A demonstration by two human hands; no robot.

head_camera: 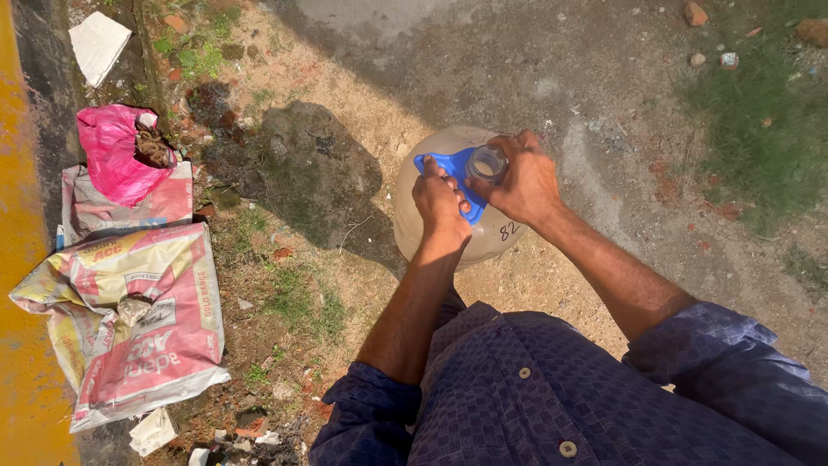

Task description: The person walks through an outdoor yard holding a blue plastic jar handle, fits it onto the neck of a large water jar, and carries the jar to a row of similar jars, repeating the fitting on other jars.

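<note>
Presently, large pale water jug (431,233) stands on bare ground directly under both hands; likely heavy, rigid, smooth-walled. Blue funnel-like piece (448,168) sits at its neck. Left hand (442,205) fingers pinch that piece; right hand (522,183) fingers wrap the neck, the best hold.

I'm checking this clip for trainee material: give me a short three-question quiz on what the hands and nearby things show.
1. True or false: both hands rest on top of the large round water jug.
2. What colour is the piece at the jug's neck under the left hand? A red, B blue, C green.
3. Which hand wraps the clear jug mouth?

Key: 1 true. 2 B, the blue piece. 3 the right hand.
</note>
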